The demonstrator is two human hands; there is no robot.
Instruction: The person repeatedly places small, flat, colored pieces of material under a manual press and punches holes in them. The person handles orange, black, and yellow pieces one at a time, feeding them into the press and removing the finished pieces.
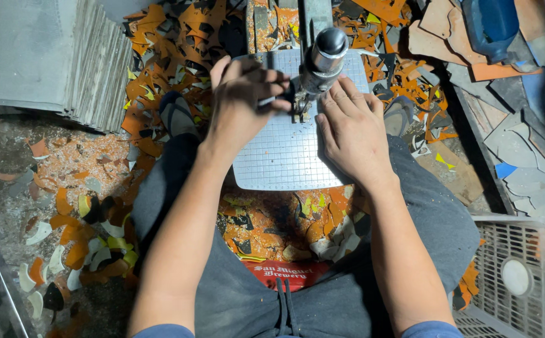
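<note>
I see left hand (242, 100) curled, pinching small dark piece (280, 95) at machine head (320, 62), centre far. Right hand (350, 134) open, flat on gridded white plate (282, 159). Orange scraps (159, 75) all around; plastic crate (513, 275) near right.

Both forearms are bare from the elbow down to each hand, the left hand (242, 100) and the right hand (352, 134), with no watch, ring or glove showing. Behind the elbows, short blue sleeve hems (432, 328) show. Below the hands, grey trousers (247, 300) cover the spread legs, a dark drawstring (283, 307) hanging at the waist. Beyond the left hand sits a dark sandal (175, 112).
</note>
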